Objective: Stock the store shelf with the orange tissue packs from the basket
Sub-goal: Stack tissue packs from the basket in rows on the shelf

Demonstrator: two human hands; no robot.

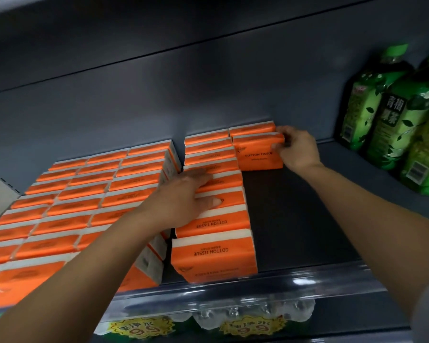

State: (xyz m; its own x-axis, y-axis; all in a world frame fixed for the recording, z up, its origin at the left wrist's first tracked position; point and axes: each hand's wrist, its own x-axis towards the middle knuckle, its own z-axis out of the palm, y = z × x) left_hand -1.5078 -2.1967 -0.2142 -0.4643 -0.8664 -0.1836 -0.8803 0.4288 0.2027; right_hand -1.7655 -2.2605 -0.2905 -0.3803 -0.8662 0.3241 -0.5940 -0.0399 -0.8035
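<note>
Rows of orange tissue packs (pixel 84 201) fill the left part of the dark shelf (pixel 295 214). A further column of packs (pixel 213 256) runs front to back near the middle. My left hand (pixel 183 199) lies flat on top of that column, fingers spread, gripping nothing. My right hand (pixel 297 149) grips the right end of one orange pack (pixel 258 154), which stands upright at the back of the shelf beside the column, in front of another pack. The basket is out of view.
Green tea bottles (pixel 391 115) stand at the right end of the shelf. A clear plastic price rail (pixel 258 290) runs along the front edge, with wrapped water bottles (pixel 245 315) below. Bare shelf lies between the packs and the bottles.
</note>
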